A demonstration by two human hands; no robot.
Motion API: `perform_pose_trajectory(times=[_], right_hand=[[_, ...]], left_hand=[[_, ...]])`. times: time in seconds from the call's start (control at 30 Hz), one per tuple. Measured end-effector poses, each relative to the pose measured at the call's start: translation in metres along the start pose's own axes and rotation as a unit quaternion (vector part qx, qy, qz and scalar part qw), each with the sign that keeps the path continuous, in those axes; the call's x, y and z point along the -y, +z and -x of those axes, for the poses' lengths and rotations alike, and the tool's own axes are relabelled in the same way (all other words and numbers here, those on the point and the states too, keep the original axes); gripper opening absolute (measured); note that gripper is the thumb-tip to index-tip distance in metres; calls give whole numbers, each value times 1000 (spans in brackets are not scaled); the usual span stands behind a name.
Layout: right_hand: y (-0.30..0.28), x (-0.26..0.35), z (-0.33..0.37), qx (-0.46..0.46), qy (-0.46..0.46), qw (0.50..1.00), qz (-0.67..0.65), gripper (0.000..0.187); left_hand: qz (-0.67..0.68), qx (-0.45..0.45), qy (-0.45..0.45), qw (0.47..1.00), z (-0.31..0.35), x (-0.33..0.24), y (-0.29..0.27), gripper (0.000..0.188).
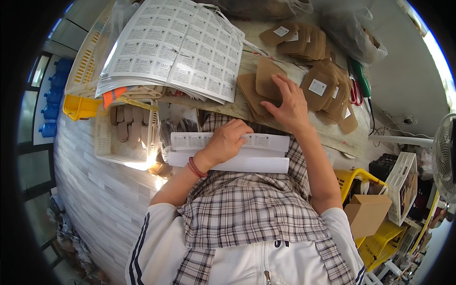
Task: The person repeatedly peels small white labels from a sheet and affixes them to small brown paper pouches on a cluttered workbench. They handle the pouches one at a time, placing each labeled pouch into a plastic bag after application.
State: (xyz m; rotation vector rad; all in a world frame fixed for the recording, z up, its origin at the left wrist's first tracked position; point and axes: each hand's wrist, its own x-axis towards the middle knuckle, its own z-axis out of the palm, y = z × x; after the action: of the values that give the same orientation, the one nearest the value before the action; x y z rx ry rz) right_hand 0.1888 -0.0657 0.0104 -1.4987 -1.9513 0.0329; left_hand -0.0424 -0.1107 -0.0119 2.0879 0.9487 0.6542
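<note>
On my lap lies a folded white label sheet with a printed row of small labels along it. My left hand, a red bracelet at its wrist, has its fingers closed over this sheet. Up on the worktable, my right hand has its thumb and fingers apart. Its fingertips reach a brown rounded textured piece, with more such pieces stacked beneath and beside it. White labels show on the brown pieces to the right, but none on the top piece by my hand.
A thick stack of label sheets covers the table's left part. Red-handled scissors and a green-handled tool lie at the right edge. A cream basket stands lower left; a cardboard box and a fan are right.
</note>
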Motion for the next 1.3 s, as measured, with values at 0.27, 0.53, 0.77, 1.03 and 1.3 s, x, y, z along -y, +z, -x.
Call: perform_pose_trajectory(times=[0.27,0.53,0.77,1.03,1.3], right_hand=[[15,-32,-8,-117,-54,989,74,42],[-6,-10,21,51,-204,973,98,39],[-27,-3,1,96,-194,976,-5,57],[49,5,-2,108,-20,988,113,79],[-15,20,17,51,70,996,4,44]], left_hand=[[0,1,15,1000,-1,6,4,22],[2,-3,32,999,-2,7,5,21],[-14,-1,32,999,-1,5,10,20],[-27,-17,58,998,-3,0,13,19],[-51,-81,63,993,1,2,19,18]])
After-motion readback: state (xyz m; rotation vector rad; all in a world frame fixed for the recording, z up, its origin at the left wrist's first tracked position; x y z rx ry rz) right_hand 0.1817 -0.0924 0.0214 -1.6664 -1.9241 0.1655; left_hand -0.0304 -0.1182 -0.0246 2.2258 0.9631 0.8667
